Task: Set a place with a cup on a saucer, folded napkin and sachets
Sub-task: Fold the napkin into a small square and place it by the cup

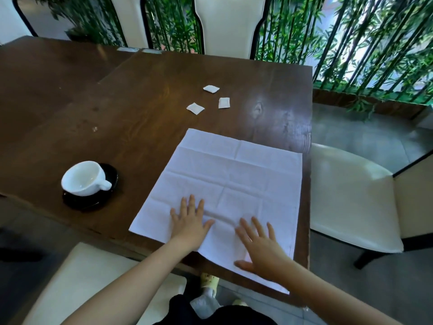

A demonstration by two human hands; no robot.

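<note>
A white napkin [229, 184] lies unfolded and flat on the dark wooden table [131, 109], creased in a grid, its near corner over the table's front edge. My left hand [189, 221] rests flat on its near part, fingers spread. My right hand [260, 247] presses flat beside it, near the front edge. A white cup [83, 178] stands on a black saucer [110, 171] to the left, handle toward the right. Three white sachets lie apart farther back: one sachet [211, 88], another sachet [224, 102] and a third sachet [195, 108].
A cream chair [351, 198] stands at the table's right side and another cream chair [77, 277] at the near side under my arms. More chair backs [228, 24] and bamboo plants [351, 43] line the far edge.
</note>
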